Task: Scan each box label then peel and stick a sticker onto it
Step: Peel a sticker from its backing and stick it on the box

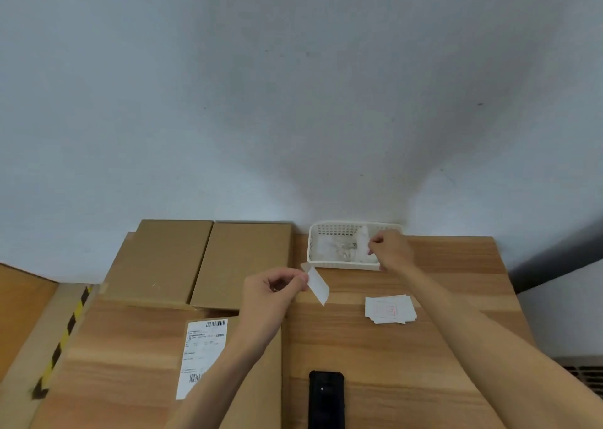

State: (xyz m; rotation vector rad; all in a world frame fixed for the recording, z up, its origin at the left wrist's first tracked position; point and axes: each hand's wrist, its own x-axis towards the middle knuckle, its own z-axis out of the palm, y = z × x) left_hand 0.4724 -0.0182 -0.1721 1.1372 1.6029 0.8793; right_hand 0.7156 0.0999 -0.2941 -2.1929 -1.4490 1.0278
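Black handheld scanner (326, 399) lies idle; left hand (270, 293) pinches white peeled sticker (318, 285), right hand (390, 249) pinches something small, unclear what, over white plastic basket (315, 249). Sticker may curl onto itself.

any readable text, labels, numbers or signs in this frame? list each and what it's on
No text is legible in this frame.
Shipping label on the near cardboard box: two barcodes and printed lines, too small and blurred to read.
Sticker stack on the table: red square print, unreadable.
Strip pinched in the left hand: blank on the side shown.
Black scanner: no visible marking.
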